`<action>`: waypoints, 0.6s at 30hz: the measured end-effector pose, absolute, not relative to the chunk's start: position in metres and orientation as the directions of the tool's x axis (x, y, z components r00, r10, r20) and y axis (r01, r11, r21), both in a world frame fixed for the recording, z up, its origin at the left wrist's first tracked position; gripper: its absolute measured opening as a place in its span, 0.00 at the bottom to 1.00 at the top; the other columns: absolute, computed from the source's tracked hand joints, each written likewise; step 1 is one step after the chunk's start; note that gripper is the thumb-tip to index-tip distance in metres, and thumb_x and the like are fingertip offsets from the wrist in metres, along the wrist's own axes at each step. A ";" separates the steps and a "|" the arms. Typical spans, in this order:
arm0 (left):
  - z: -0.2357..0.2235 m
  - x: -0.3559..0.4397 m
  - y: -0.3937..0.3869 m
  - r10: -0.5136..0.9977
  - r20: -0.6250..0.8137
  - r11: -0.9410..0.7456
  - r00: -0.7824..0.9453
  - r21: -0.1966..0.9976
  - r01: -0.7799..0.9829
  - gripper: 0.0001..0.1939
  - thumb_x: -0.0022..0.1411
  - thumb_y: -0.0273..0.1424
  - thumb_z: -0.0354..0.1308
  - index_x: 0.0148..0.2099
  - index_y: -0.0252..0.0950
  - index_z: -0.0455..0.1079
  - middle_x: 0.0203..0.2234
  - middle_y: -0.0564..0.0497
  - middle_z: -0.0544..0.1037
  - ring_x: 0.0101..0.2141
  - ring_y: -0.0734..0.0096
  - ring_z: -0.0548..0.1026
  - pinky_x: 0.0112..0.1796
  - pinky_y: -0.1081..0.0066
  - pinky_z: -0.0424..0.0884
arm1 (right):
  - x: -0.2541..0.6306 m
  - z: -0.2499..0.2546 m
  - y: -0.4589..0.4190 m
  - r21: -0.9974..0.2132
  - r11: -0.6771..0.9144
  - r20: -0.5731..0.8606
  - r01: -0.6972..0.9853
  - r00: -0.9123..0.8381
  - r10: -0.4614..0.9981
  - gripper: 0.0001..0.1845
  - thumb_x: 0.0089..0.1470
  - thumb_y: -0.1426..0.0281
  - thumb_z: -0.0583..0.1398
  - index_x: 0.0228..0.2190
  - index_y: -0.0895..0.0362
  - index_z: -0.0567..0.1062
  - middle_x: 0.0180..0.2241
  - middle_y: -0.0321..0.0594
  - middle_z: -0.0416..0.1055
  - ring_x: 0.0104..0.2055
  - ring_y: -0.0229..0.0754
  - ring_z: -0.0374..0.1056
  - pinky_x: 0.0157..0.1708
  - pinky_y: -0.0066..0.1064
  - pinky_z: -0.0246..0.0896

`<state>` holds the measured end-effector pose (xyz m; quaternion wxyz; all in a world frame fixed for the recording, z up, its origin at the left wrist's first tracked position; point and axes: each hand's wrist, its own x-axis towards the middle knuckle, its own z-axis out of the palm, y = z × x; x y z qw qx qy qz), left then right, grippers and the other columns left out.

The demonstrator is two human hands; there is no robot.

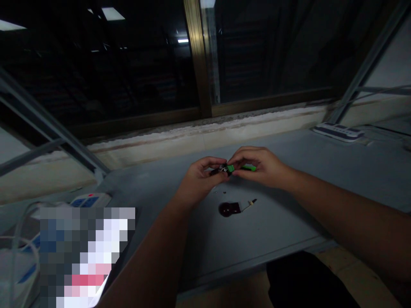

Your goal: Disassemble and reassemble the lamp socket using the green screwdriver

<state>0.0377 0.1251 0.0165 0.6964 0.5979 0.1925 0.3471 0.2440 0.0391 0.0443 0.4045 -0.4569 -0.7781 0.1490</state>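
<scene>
Both my hands meet over the middle of a grey table (pixel 289 214). My left hand (pixel 199 174) pinches the dark end of a small green and black device (pixel 228 169). My right hand (pixel 257 164) is closed on its green end, which sticks out past the fingers. Below the hands, a small dark round part (pixel 229 209) lies on the table with a thin wire and a tiny tip (pixel 252 202) beside it.
A white and blue power strip (pixel 338 130) lies at the far right of the table, another (pixel 91 199) at the left with white cables (pixel 19 248). A dark window (pixel 128 64) and its sill run along the back. Grey metal frame bars (pixel 48 128) stand at both sides.
</scene>
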 end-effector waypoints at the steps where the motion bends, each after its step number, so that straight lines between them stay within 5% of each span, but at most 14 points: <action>1: 0.017 0.038 0.125 0.714 0.139 0.055 0.687 0.966 -0.253 0.21 0.49 0.26 0.75 0.45 0.33 0.76 0.35 0.50 0.81 0.34 0.71 0.81 0.41 0.68 0.78 | 0.244 0.044 0.039 -0.601 0.539 0.496 0.590 -0.254 0.831 0.11 0.59 0.67 0.66 0.45 0.54 0.80 0.42 0.42 0.76 0.43 0.40 0.76 0.46 0.35 0.74; 18: 0.009 0.038 0.128 0.680 0.180 0.038 0.711 0.959 -0.279 0.20 0.50 0.30 0.77 0.42 0.33 0.73 0.36 0.49 0.83 0.36 0.70 0.82 0.43 0.66 0.80 | 0.232 0.038 0.042 -0.881 0.363 0.362 0.304 -0.062 0.930 0.15 0.53 0.65 0.70 0.41 0.57 0.76 0.39 0.41 0.79 0.39 0.38 0.76 0.44 0.33 0.74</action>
